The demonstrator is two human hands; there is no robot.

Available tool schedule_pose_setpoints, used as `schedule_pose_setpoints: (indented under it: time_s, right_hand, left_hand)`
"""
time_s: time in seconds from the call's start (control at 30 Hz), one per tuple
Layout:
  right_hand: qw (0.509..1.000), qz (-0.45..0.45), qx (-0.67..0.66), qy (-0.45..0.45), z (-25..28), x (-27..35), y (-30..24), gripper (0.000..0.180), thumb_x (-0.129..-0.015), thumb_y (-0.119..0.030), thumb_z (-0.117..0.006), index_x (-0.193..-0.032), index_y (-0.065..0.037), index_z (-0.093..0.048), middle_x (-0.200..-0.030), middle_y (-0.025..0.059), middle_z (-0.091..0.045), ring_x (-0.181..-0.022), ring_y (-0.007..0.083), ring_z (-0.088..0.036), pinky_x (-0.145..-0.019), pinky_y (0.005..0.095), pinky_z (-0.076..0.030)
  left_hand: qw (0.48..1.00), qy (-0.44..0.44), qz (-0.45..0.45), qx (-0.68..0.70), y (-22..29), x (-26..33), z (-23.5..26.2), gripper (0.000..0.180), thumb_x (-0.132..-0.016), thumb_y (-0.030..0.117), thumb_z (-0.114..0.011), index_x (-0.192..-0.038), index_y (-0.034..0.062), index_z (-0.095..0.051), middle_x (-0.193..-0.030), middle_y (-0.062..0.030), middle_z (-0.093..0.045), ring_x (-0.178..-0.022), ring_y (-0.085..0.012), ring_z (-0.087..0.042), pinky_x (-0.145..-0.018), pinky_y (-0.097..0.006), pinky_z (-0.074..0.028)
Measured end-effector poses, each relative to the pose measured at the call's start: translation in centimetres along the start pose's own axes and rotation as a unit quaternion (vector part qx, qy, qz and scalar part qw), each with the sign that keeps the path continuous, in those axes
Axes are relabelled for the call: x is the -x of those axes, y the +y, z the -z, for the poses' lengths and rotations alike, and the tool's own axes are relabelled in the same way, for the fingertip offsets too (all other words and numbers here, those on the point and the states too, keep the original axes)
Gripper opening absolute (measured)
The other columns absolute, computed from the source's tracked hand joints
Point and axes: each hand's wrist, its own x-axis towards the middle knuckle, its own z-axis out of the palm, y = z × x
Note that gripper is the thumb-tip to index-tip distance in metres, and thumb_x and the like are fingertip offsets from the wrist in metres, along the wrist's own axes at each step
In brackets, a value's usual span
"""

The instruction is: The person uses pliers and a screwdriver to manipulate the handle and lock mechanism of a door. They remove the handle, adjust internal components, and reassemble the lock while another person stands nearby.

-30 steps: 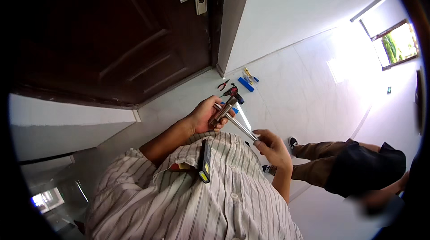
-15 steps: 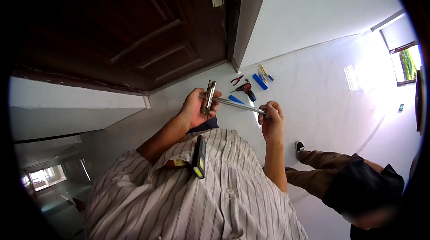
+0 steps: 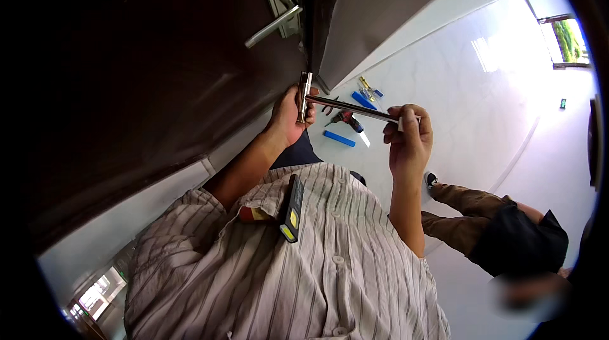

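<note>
Here, left hand [image 3: 288, 115] grips a flat, shiny metal plate [image 3: 304, 96] upright against the dark wooden door's [image 3: 158, 73] edge. Right hand [image 3: 409, 140] pinches the right end of a slim, polished metal bar [image 3: 352, 107] reaching left to the plate. Beyond, blue-handled tools [image 3: 355, 118] lie on the glossy white floor [image 3: 457, 99].

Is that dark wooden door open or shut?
Open, it seems: the door shows its edge, with a gap to the frame. The left hand holds a metal piece there.
</note>
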Motion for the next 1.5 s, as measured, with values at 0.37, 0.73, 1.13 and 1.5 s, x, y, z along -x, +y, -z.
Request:
schedule_pose_setpoints:
  time_s: [0.37,0.73,1.13,1.5]
  right_hand:
    - [0.817,0.263,0.376,-0.349,-15.5,-1.8,-0.1,0.039,-0.073,-0.005,-0.069,-0.112,-0.004,-0.062,-0.106,0.0109,-0.065,-0.089,0.0288,-0.063,-0.075,0.037,-0.053]
    - [0.758,0.286,0.415,-0.414,-15.5,-3.2,2.7,0.043,-0.073,-0.011,-0.069,-0.115,-0.005,-0.062,-0.099,0.0095,-0.066,-0.087,0.0267,-0.061,-0.074,0.0375,-0.052]
    - [0.734,0.371,0.451,-0.346,-15.3,-5.0,5.2,0.031,-0.068,-0.019,-0.066,-0.096,-0.007,-0.066,-0.067,0.0037,-0.061,-0.08,0.0208,-0.05,-0.068,0.0328,-0.045]
    - [0.987,0.044,0.151,-0.036,-12.3,0.1,0.2,0.018,-0.102,-0.012,-0.045,-0.101,-0.001,-0.058,-0.075,0.0086,-0.065,-0.058,0.0095,-0.057,-0.052,0.024,-0.043]
  left_hand:
    - [0.999,-0.041,0.018,-0.022,4.1,-4.1,-3.0,0.034,-0.099,0.042,-0.052,-0.118,0.0139,-0.058,-0.092,-0.0006,-0.061,-0.084,-0.0137,-0.058,-0.085,-0.037,-0.048]
    - [0.976,-0.188,0.11,0.02,5.7,-5.2,-0.7,0.023,-0.098,0.03,-0.054,-0.114,0.0153,-0.061,-0.105,-0.0087,-0.065,-0.105,-0.0233,-0.06,-0.099,-0.049,-0.045]
    - [0.988,-0.096,-0.026,-0.118,5.5,-3.3,-0.3,0.045,-0.1,0.038,-0.048,-0.135,0.0103,-0.046,-0.118,-0.0073,-0.058,-0.115,-0.0191,-0.054,-0.101,-0.038,-0.045]
    - [0.995,-0.042,0.04,-0.086,5.8,-7.1,3.8,0.035,-0.095,0.034,-0.06,-0.118,0.0085,-0.057,-0.097,-0.0078,-0.064,-0.094,-0.0244,-0.063,-0.087,-0.045,-0.053]
